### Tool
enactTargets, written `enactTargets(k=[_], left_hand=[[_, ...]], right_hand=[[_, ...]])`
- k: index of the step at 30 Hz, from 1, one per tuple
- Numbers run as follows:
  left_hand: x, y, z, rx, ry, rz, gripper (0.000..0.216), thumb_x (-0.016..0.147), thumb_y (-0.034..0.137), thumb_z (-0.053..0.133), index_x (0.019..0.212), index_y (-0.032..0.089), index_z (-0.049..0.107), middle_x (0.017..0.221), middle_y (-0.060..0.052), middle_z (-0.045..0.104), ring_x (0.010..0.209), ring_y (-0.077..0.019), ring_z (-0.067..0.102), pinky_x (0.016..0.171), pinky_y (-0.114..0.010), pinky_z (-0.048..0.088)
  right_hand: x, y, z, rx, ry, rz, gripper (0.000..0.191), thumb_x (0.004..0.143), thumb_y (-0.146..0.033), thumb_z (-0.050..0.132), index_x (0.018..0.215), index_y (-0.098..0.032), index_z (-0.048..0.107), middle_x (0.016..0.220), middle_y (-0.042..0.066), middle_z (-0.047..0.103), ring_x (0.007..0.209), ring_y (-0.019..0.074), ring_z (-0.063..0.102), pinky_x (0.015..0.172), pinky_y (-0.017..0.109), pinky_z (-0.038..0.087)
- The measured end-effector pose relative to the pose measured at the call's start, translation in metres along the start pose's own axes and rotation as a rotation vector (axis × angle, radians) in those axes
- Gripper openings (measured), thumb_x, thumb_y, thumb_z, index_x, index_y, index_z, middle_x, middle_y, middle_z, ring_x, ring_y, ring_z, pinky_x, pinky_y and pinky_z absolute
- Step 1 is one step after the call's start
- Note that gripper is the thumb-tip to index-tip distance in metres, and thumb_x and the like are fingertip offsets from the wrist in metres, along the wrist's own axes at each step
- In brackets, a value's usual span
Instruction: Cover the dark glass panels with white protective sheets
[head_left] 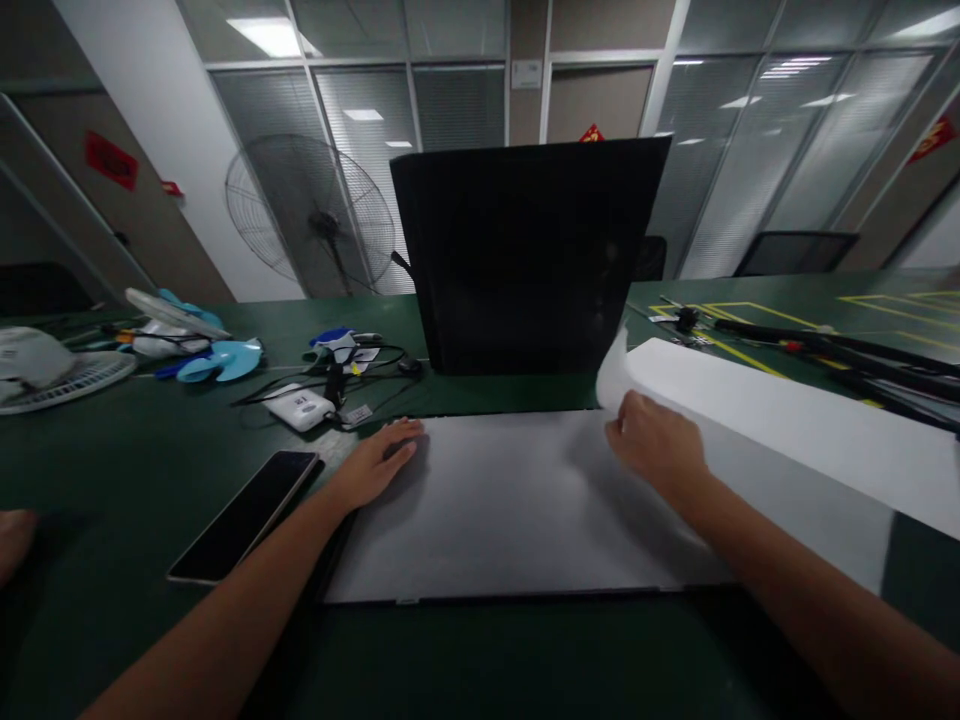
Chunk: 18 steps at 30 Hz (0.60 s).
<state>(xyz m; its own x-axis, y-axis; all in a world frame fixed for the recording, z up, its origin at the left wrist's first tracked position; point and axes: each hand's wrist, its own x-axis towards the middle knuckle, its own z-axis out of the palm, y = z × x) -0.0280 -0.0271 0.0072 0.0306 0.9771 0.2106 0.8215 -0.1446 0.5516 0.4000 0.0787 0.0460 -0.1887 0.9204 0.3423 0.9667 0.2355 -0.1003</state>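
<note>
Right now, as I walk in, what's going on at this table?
A person's left hand rests at the far left corner of a flat, pale panel on the green table. The right hand grips a thin white sheet, partly raised at the panel's right side. A phone lies to the left, and a large black panel stands behind.

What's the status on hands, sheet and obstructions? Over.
Left hand on white panel, far left corner. Right hand gripping white sheet, edge curled. Phone close by, left of panel.

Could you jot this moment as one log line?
left hand: on pale panel, far-left corner | right hand: gripping curled white sheet | phone: left of panel
</note>
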Motion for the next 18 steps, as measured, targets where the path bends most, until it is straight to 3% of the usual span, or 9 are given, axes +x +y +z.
enactTargets(k=[3, 8, 13, 18], left_hand=[[-0.003, 0.002, 0.0, -0.02, 0.014, -0.04, 0.075, 0.097, 0.074, 0.027, 0.137, 0.023, 0.064, 0.151, -0.007, 0.058, 0.147, -0.0292, 0.045, 0.126, -0.05, 0.028], [-0.007, -0.002, -0.001, -0.073, 0.039, -0.047, 0.087, 0.095, 0.079, 0.021, 0.145, 0.018, 0.058, 0.154, -0.01, 0.054, 0.148, -0.0306, 0.043, 0.128, -0.049, 0.023], [-0.008, -0.007, -0.003, -0.128, 0.052, -0.048, 0.086, 0.093, 0.078, 0.034, 0.151, 0.016, 0.049, 0.158, -0.011, 0.049, 0.147, -0.0312, 0.045, 0.126, -0.048, 0.029], [-0.004, -0.017, 0.003, -0.039, 0.115, -0.088, 0.09, 0.086, 0.063, 0.059, 0.157, 0.012, 0.036, 0.165, -0.017, 0.036, 0.153, -0.0316, 0.034, 0.128, -0.047, 0.024]], right_hand=[[-0.033, -0.054, -0.002, 0.068, -0.084, -0.33, 0.025, 0.086, -0.029, 0.052, 0.102, -0.016, 0.066, 0.149, 0.016, 0.052, 0.14, 0.0322, 0.047, 0.111, 0.051, 0.047], [-0.08, -0.1, -0.019, 0.205, -0.36, -0.736, 0.028, 0.084, -0.032, 0.056, 0.105, -0.017, 0.067, 0.156, 0.013, 0.044, 0.141, 0.034, 0.047, 0.113, 0.056, 0.045], [-0.095, -0.112, -0.023, 0.237, -0.466, -0.858, 0.053, 0.094, -0.046, 0.051, 0.134, -0.013, 0.061, 0.155, 0.014, 0.046, 0.143, 0.0347, 0.044, 0.119, 0.06, 0.037], [-0.092, -0.11, -0.024, 0.279, -0.492, -0.927, 0.051, 0.094, -0.051, 0.054, 0.13, -0.016, 0.064, 0.155, 0.012, 0.046, 0.144, 0.0351, 0.042, 0.119, 0.059, 0.035]])
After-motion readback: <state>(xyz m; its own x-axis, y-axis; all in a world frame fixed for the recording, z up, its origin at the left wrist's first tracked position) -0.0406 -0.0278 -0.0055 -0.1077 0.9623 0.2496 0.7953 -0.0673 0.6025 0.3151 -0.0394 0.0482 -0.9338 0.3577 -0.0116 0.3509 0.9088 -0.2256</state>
